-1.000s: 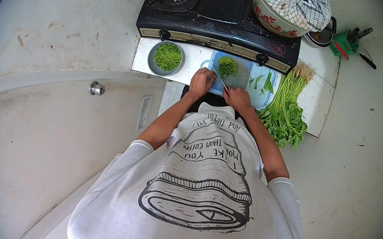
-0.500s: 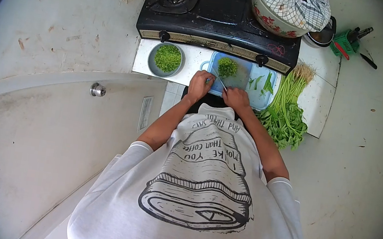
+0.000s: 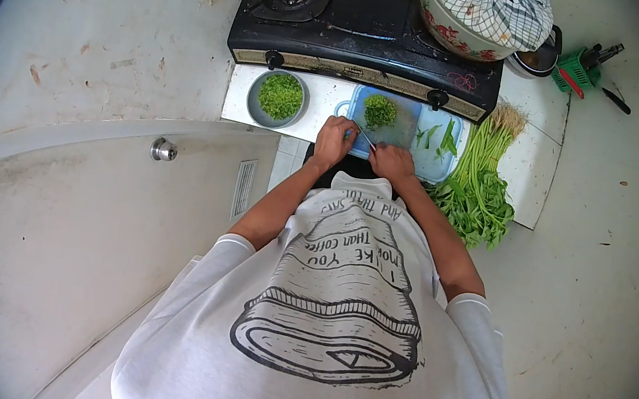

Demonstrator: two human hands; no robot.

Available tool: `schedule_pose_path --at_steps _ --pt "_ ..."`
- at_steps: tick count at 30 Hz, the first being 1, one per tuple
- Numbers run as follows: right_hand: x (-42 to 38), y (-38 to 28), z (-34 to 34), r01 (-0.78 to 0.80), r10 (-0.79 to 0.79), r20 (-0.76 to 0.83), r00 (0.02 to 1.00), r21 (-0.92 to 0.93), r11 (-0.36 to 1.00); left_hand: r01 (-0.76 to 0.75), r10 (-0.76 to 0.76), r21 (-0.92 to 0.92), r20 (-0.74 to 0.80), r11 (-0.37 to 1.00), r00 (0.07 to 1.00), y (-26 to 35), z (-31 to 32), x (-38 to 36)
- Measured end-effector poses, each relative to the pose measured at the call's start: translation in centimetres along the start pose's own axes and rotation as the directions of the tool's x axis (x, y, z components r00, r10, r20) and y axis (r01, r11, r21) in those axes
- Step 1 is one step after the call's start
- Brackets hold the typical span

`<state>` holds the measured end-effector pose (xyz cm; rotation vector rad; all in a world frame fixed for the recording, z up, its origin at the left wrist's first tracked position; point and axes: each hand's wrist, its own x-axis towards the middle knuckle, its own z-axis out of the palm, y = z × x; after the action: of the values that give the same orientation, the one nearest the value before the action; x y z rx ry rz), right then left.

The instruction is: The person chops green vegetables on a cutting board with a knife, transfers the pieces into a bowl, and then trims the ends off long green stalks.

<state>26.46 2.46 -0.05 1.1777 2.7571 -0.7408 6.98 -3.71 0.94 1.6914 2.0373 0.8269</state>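
My right hand [image 3: 392, 163] is closed around the handle of a knife [image 3: 367, 138], whose blade points up and left across the near part of a blue cutting board [image 3: 407, 112]. Close to the blade tip, my left hand [image 3: 334, 140] rests at the board's near left edge with its fingers bent and pressed together. Whatever those fingers hold is hidden. Just beyond both hands, a pile of finely chopped greens [image 3: 380, 112] lies on the board. A few loose leaves [image 3: 448, 139] are on its right side.
Left of the board stands a grey bowl [image 3: 299, 117] of chopped greens. A bunch of leafy greens with roots [image 3: 482, 161] lies to the right. Behind is a black gas stove [image 3: 369, 19] bearing a cloth-covered floral pot [image 3: 458, 41]. A green basket [image 3: 573, 72] holds utensils, with a black-handled knife [image 3: 616, 101] nearby.
My right hand and the knife have shifted very slightly up and left, toward my left hand. Everything else looks the same.
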Motion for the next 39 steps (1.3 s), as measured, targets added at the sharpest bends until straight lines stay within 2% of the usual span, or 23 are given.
schedule_pose_path --at_steps 4,9,12,19,31,39 --pt "0.0 0.0 -0.5 -0.013 0.012 0.02 1.0 0.014 1.0 -0.005 0.004 0.042 0.026 0.999 1.0 0.4 -0.5 -0.4" --pt "-0.5 0.3 -1.1 -0.038 0.036 0.037 0.999 0.044 0.998 0.038 -0.038 -0.032 0.015 0.999 0.999 0.5 -0.5 -0.5" --pt "-0.6 0.1 -1.0 -0.002 0.001 0.008 1.0 0.045 0.999 0.038 -0.037 -0.027 0.026 0.999 0.999 0.0 -0.4 -0.5" --pt "-0.3 -0.1 -0.4 0.004 -0.005 0.053 0.999 0.016 1.0 0.009 -0.009 -0.016 0.026 1.0 1.0 -0.4 -0.1 -0.4" --pt "-0.8 0.3 -0.7 -0.018 0.016 0.05 0.999 0.031 0.999 0.121 -0.121 -0.061 0.012 0.991 0.993 -0.1 0.1 -0.7" --pt "-1.0 -0.4 -1.1 0.012 -0.015 0.067 0.998 0.038 0.999 0.117 -0.117 -0.025 0.0 0.993 0.993 0.0 0.1 -0.5"
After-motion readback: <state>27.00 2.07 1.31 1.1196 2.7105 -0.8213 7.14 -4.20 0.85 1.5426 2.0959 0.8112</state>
